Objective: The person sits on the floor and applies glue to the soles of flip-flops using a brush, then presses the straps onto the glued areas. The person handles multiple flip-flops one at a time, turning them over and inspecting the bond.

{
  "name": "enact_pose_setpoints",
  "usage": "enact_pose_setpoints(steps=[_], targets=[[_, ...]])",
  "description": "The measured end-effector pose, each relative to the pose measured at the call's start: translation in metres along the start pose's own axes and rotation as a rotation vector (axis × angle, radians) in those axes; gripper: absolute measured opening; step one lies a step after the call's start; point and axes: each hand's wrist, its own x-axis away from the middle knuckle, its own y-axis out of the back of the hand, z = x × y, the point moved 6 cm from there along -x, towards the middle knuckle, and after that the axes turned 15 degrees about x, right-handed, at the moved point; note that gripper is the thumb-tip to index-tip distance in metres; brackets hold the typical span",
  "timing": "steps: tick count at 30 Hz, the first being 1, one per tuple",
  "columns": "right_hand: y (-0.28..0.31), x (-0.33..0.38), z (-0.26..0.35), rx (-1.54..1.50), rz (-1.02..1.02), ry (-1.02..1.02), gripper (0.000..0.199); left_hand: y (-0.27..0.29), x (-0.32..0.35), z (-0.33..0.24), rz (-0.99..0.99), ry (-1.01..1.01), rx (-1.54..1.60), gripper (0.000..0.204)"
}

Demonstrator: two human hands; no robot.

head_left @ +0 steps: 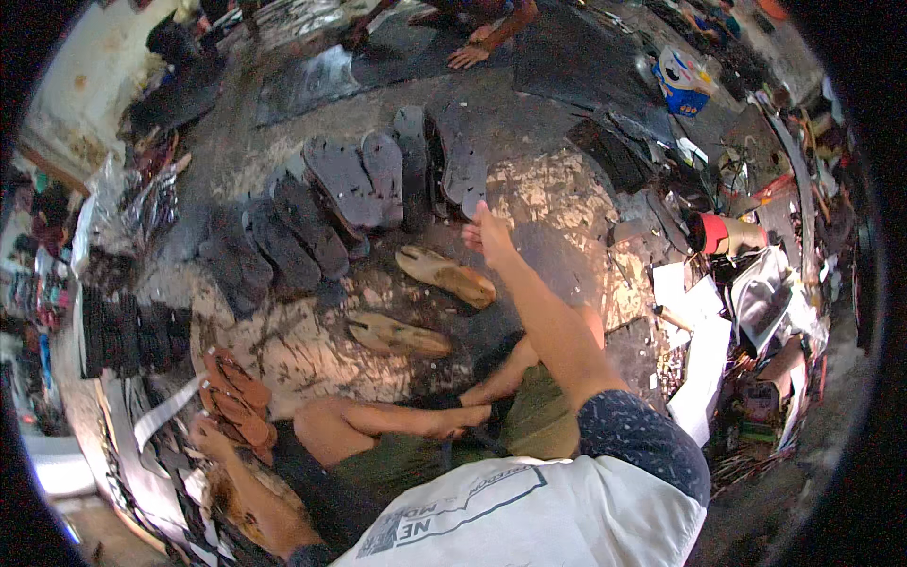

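Observation:
My right hand (486, 236) reaches forward with the thumb up and the fingers curled, at the near end of a black shoe sole (463, 161). The thumb overlaps the sole's edge. Beside it, several more dark soles (338, 180) lean in a row across the floor to the left. Two shoe lasts, one yellowish (446, 274) and one paler (401, 335), lie in front of my crossed legs. At the lower left, my left hand (210, 440) is right beside brown strapped sandals (236, 395); its fingers are too unclear to show whether it grips them.
Across from me, a co-worker's hand (468, 57) rests on a dark sheet (416, 66). A blue and white box (682, 83) stands at the far right. Nearer on that side are a red and tan roll (727, 233), white sheets (701, 369) and scraps. Black ridged pieces (132, 333) are stacked left.

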Motion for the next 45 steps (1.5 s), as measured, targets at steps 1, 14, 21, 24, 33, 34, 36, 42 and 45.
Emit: enact_pose_setpoints(steps=[1, 14, 21, 24, 33, 34, 36, 42, 45], targets=[[-0.015, -0.013, 0.004, -0.05, -0.07, -0.021, 0.048, -0.002, 0.017, -0.016, 0.005, -0.054, 0.042, 0.057], [-0.106, 0.156, 0.048, -0.073, 0.229, 0.166, 0.026, -0.17, 0.194, -0.312, 0.634, -0.432, 0.37, 0.056], [-0.104, 0.302, 0.005, 0.42, 0.464, 0.324, 0.042, -0.248, 0.273, -0.38, 0.808, -0.405, 0.599, 0.062], [-0.094, 0.322, 0.008, 0.53, 0.665, 0.348, 0.052, -0.227, 0.289, -0.388, 0.763, -0.47, 0.488, 0.05], [-0.133, 0.325, 0.081, 0.627, 0.677, 0.518, 0.06, -0.165, 0.373, -0.344, 1.0, -0.381, 0.543, 0.044], [-0.129, 0.33, 0.08, 0.549, 0.671, 0.492, 0.051, -0.164, 0.376, -0.339, 0.959, -0.407, 0.574, 0.038], [-0.123, 0.332, 0.069, 0.535, 0.675, 0.417, 0.048, -0.155, 0.379, -0.346, 0.939, -0.478, 0.534, 0.03], [-0.124, 0.349, 0.058, 0.615, 0.562, 0.505, 0.042, -0.153, 0.373, -0.311, 0.988, -0.17, 0.641, 0.017], [-0.127, 0.354, 0.051, 0.626, 0.532, 0.524, 0.043, -0.155, 0.372, -0.305, 0.888, -0.152, 0.639, 0.035]])
